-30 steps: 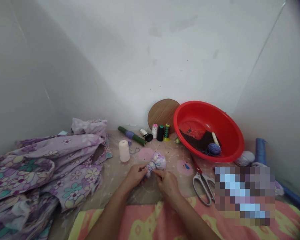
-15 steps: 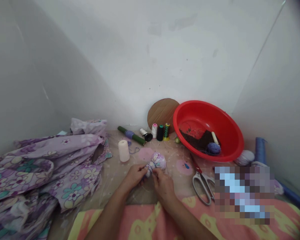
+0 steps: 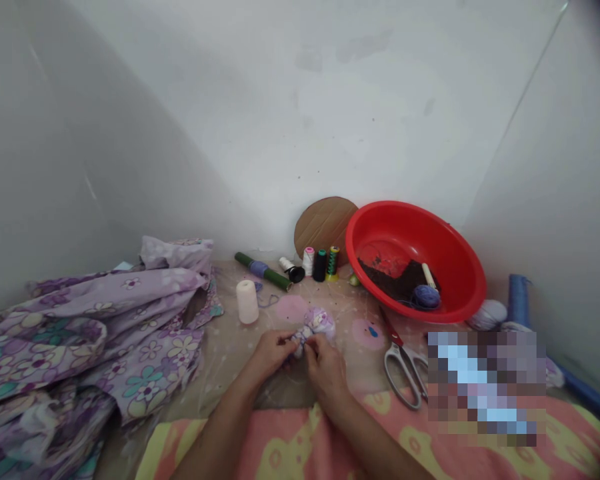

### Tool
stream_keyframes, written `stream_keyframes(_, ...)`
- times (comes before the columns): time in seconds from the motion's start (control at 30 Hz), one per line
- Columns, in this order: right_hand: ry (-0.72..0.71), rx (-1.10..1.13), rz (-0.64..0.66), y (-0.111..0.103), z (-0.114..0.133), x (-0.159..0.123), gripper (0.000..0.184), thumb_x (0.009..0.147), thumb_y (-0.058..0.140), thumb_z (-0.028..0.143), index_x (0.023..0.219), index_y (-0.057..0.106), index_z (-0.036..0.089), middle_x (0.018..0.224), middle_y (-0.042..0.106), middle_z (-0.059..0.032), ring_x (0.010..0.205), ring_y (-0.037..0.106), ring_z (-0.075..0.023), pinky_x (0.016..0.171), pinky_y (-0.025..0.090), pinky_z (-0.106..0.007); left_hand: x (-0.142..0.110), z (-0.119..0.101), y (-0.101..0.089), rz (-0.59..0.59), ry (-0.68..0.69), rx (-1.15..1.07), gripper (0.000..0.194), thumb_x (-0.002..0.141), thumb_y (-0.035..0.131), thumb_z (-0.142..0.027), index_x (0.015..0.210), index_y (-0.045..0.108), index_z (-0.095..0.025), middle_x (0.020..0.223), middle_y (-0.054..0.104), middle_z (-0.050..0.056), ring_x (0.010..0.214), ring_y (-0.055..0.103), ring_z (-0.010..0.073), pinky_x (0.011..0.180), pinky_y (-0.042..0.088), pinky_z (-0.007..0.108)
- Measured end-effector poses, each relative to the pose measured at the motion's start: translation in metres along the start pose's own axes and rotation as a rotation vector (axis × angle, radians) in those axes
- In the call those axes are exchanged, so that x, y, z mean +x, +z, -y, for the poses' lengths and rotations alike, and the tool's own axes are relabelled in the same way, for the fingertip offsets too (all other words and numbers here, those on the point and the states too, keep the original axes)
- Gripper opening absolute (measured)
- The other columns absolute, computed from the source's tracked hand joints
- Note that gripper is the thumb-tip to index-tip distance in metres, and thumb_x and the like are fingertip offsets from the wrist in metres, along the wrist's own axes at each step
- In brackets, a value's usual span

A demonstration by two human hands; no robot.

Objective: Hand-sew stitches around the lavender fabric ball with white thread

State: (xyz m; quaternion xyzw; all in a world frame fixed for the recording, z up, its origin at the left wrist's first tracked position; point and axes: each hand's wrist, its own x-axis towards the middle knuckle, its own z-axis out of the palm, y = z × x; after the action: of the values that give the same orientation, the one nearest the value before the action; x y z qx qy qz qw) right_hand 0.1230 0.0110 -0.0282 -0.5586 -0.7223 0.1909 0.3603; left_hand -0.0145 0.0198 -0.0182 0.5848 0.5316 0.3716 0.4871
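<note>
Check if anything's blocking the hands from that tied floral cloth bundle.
Nothing visible stands in the way. The left hand and the right hand are both already on the tied floral cloth bundle, pinching its narrow waist from either side.

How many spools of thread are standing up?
4. A cream spool stands alone at left; a pink-topped spool, a black spool and a green-and-yellow spool stand together beside the red basin. Others may be hidden.
</note>
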Motion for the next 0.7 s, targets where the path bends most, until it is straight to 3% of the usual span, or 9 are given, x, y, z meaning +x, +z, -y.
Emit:
stream_keyframes(0.23,-0.066,0.207,-0.009,0.005,-0.004,-0.001,0.020,0.070,0.037,0.013,0.086,0.049,0.017,0.072,0.061,-0.0028,0.067,0.057,-0.0147,0.057,0.040,-0.022,-0.004,-0.008,0.004,-0.005,0.002,0.007,0.040,0.064,0.051,-0.037,0.090,0.061,-0.009,0.055,0.053,0.000,0.042,0.044,0.0083,0.040,0.038,0.020)
stream_keyframes(0.37,-0.136,-0.025,-0.048,-0.010,-0.003,0.001,0.022,0.071,0.038,0.015,0.087,0.053,0.017,0.064,0.060,-0.0027,0.058,0.055,-0.0154,0.053,0.038,-0.024,-0.004,-0.009,0.007,0.021,-0.041,0.010,0.041,0.063,0.049,-0.035,0.093,0.059,-0.009,0.058,0.055,0.000,0.043,0.044,0.0076,0.040,0.036,0.019)
stream_keyframes(0.53,-0.247,-0.190,-0.338,-0.035,-0.004,0.009,0.024,0.077,0.037,0.020,0.091,0.056,0.016,0.085,0.059,-0.0081,0.074,0.053,-0.0175,0.066,0.039,-0.028,-0.003,-0.009,0.007,0.053,-0.048,0.037,0.037,0.062,0.050,-0.027,0.094,0.059,-0.009,0.057,0.053,-0.001,0.044,0.042,0.0067,0.040,0.033,0.017)
stream_keyframes(0.7,-0.398,-0.312,-0.217,-0.044,0.004,0.013,0.017,0.072,0.046,0.020,0.084,0.059,0.018,0.097,0.052,-0.0093,0.097,0.043,-0.0233,0.084,0.032,-0.040,-0.005,-0.012,0.006,0.076,-0.055,0.027,0.037,0.061,0.052,-0.026,0.094,0.057,-0.010,0.055,0.050,-0.002,0.045,0.043,0.0067,0.042,0.033,0.018)
